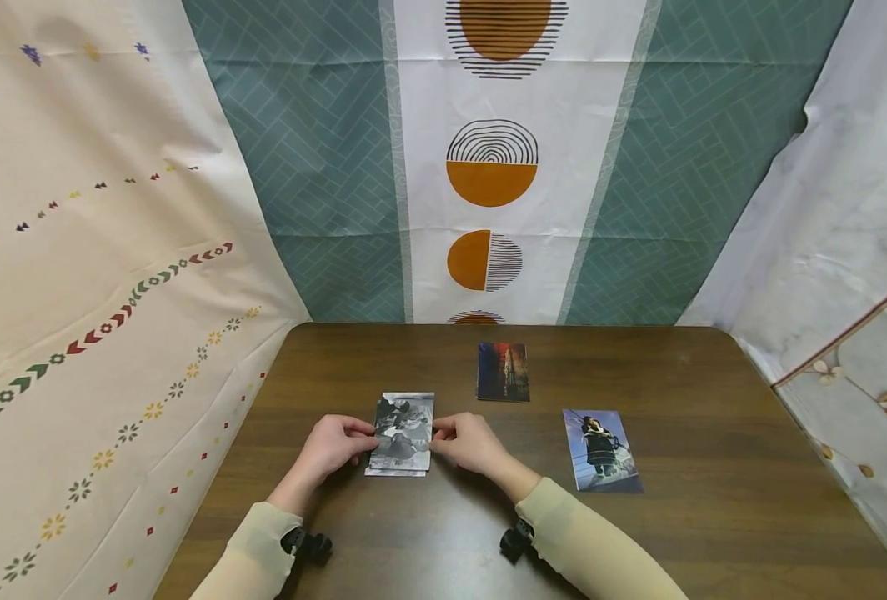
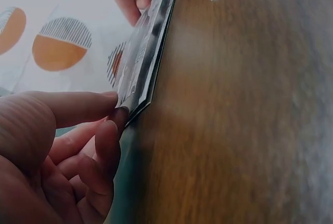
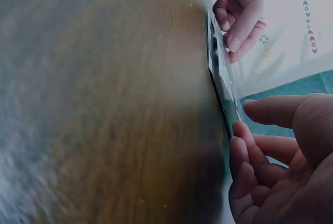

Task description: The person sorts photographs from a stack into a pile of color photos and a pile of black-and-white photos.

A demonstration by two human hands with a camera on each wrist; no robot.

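hands [image 1: 333, 444] [image 1: 472, 442] | hold photo stack [image 1: 404, 433] by opposite edges | blue photo [image 1: 601, 450] rightward

Left of the left hand [image 1: 333, 446], cream patterned cloth [image 1: 106, 275] is draping; right of the right hand [image 1: 471, 442], white floral cloth [image 1: 841, 242]; beyond both, a teal-and-white curtain [image 1: 563, 167] with orange circles [image 1: 492, 185] is hanging. A brown wood-grain table [image 1: 714, 475] is stretching beneath both.

Brown wood-grain worktop [image 1: 714, 433]: black-and-white rectangular photo stack [image 1: 403, 425] between the hands [image 1: 333, 446] [image 1: 473, 443]; dark red-blue rectangular card [image 1: 503, 372] beyond; blue figure-printed rectangular card [image 1: 601, 450] to their right.
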